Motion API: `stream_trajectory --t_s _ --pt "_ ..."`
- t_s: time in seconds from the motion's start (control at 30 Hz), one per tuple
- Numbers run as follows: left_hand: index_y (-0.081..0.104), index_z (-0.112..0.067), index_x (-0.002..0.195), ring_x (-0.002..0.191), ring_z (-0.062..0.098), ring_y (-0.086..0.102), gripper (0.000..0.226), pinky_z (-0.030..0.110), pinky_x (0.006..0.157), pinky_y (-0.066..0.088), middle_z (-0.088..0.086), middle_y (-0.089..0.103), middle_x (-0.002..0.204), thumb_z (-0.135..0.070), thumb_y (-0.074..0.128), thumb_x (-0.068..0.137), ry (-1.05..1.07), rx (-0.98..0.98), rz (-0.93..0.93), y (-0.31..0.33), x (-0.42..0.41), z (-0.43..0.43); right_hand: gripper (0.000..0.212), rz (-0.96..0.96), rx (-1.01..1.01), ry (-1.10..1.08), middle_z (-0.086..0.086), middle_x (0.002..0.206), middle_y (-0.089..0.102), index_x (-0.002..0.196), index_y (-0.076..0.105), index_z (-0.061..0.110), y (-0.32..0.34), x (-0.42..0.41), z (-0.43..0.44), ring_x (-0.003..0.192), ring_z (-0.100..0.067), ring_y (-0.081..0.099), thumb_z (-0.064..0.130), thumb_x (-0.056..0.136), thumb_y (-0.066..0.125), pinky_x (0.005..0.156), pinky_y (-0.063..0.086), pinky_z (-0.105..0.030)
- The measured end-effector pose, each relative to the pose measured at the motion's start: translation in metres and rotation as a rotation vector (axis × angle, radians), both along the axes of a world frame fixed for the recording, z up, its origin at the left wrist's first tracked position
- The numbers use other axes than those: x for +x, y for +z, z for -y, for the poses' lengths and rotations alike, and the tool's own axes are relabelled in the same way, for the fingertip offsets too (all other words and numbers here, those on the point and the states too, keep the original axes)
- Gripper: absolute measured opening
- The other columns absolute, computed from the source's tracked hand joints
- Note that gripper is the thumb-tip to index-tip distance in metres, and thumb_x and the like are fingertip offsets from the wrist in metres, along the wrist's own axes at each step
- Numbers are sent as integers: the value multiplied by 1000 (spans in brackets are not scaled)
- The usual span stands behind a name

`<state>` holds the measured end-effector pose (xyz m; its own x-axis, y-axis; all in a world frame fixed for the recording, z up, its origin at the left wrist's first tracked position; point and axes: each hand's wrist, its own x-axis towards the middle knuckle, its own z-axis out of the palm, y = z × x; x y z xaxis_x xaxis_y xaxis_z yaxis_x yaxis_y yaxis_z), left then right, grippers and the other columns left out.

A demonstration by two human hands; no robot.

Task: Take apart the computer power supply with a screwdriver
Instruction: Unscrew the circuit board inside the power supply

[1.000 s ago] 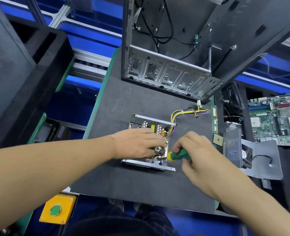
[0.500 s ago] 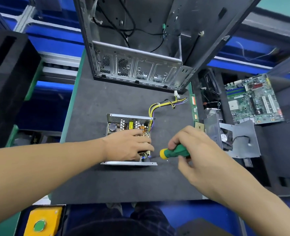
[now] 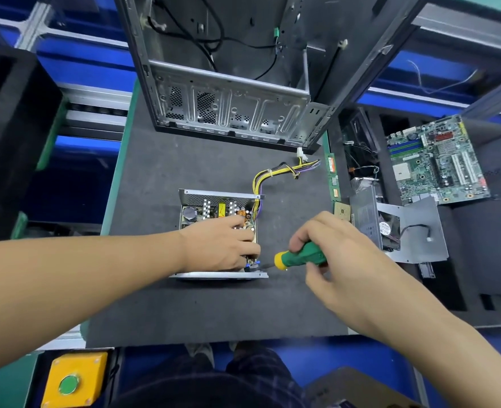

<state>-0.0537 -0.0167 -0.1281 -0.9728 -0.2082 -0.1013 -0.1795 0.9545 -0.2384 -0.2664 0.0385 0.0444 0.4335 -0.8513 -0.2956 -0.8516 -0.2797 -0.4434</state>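
Power supply (image 3: 213,212) lies with its cover off on the dark mat (image 3: 184,307), straight in front of the person, its circuit board and capacitors open to view. The left hand (image 3: 222,248) rests on top of its near half, fingers bent down over the board's right edge and holding the unit in place. The right hand (image 3: 340,254), just right of the power supply, is wrapped around the green handle of the screwdriver (image 3: 302,257). The yellow collar points left and the thin shaft reaches the power supply's near right corner; whether the tip sits in a screw cannot be told.

A bundle of yellow, black and purple wires (image 3: 259,181) leaves the power supply's far right corner and runs to a white plug. Beyond the power supply stands an open computer case (image 3: 234,113), black cables hanging inside. Right of the power supply, past the mat's edge, lie a memory stick (image 3: 331,178) with an orange label, a small square chip (image 3: 342,209), a fan (image 3: 389,228) on a grey metal plate and, farther off, a green motherboard (image 3: 437,163). The fan's round sticker carries print too small to read. Near left of the power supply sits a yellow box with a green button (image 3: 72,381).
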Motion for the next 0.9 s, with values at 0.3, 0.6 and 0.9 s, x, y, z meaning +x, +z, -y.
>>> stream_trajectory --t_s 0.3,0.6,0.9 --pt "67 -32 75 93 22 56 29 36 83 43 -9 58 113 -20 50 96 -13 25 9 0 -1 0 29 22 11 -24 21 102 40 98 48 37 0 0 1 94 -3 41 10 89 52 77 43 -27" --pt "64 -31 72 88 22 55 27 37 79 39 -6 56 105 -19 54 94 5 46 -26 -3 0 0 29 53 -16 -69 20 102 42 97 49 36 -1 -3 4 92 -2 42 9 88 53 75 46 -33" --pt "70 -28 79 102 22 55 33 38 94 36 -4 57 122 -14 44 93 76 247 -74 1 1 0 27 33 -49 -87 19 101 39 100 49 31 -11 -10 6 95 -8 43 7 88 53 80 45 -25"
